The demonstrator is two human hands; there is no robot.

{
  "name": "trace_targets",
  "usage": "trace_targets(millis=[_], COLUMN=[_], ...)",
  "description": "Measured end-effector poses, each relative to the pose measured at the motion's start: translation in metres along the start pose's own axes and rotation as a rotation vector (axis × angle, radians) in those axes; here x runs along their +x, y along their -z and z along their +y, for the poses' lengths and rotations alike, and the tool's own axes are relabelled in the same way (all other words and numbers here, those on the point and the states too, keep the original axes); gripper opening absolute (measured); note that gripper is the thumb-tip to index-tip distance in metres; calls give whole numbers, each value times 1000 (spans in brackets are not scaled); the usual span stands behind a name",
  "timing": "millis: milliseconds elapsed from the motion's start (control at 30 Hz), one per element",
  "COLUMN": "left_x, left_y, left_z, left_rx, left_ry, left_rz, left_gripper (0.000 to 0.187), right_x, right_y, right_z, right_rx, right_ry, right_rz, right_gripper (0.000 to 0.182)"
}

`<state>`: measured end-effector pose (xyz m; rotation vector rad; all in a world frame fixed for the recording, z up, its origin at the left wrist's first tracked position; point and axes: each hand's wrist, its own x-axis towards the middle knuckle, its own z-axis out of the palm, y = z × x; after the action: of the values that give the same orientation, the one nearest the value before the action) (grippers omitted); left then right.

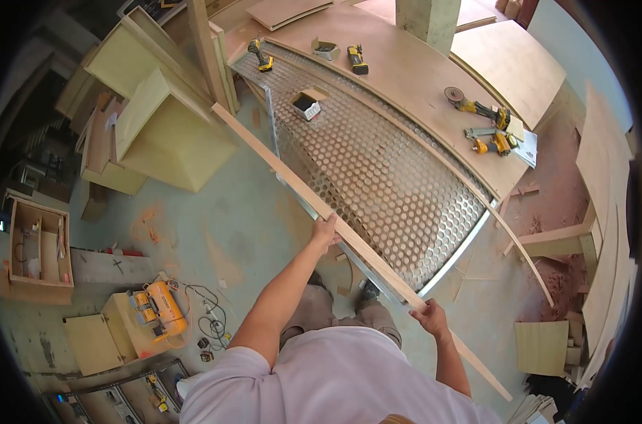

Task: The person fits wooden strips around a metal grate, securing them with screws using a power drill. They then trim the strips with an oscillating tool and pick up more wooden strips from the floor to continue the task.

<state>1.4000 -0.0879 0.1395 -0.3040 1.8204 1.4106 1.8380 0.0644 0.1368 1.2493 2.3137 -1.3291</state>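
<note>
A long, narrow wooden strip (pixel 367 251) runs slantwise across the view, from the upper left to the lower right. My left hand (pixel 326 232) is closed around it near its middle. Farther along toward the lower right, my right hand (pixel 431 316) grips the same strip. Beneath and beyond the strip lies a perforated metal panel (pixel 377 162) with a metal frame along its edges. A small open box (pixel 307 106) with dark contents sits on the panel. A cordless drill (pixel 261 56) lies near the panel's far left corner.
A wooden sheet (pixel 420 78) behind the panel carries another cordless tool (pixel 357 60), an angle grinder (pixel 476 107) and a yellow nail gun (pixel 496 143). Pale wooden boxes (pixel 172 134) stand at left. An orange air compressor (pixel 167 309) with hoses sits lower left. Boards lean at right.
</note>
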Motion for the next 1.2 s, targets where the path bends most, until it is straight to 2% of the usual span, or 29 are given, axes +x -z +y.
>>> trace_targets(millis=[33, 133, 233, 333, 567, 733, 800, 833, 933, 967, 1067, 1200], left_x=[9, 66, 136, 210, 367, 462, 484, 493, 504, 506, 505, 514], left_y=[3, 22, 46, 66, 105, 130, 139, 144, 144, 146, 147, 141], left_z=[12, 43, 78, 119, 204, 240, 256, 266, 276, 278, 270, 249], left_rx=[-4, -1, -32, -35, 33, -49, -139, -92, 17, 22, 51, 69], left_ry=[-20, -9, 5, 28, 56, 39, 17, 49, 58, 74, 122, 90], left_rz=[17, 41, 3, -13, -55, -77, -136, -159, -159, -160, -172, -135], left_gripper=[46, 45, 41, 40, 37, 33, 29, 41, 62, 65, 75, 66], right_x=[6, 38, 77, 124, 251, 327, 355, 367, 410, 422, 441, 438], right_y=[-1, -13, -26, -49, -93, -107, -113, -113, -137, -143, -155, -151], right_z=[-10, -25, -51, -95, -215, -283, -303, -319, -309, -305, -307, -325], right_rx=[-47, -175, -241, -299, -295, -251, -246, -251, -299, -291, -299, -307], right_ry=[70, -1, -62, -25, -99, -108, -88, -113, 82, 30, 68, -129], right_rz=[30, 53, 53, 141, 198, 195, 207, 190, 402, 373, 332, 310], right_gripper=[60, 65, 59, 54, 45, 39, 38, 42, 51, 57, 59, 58])
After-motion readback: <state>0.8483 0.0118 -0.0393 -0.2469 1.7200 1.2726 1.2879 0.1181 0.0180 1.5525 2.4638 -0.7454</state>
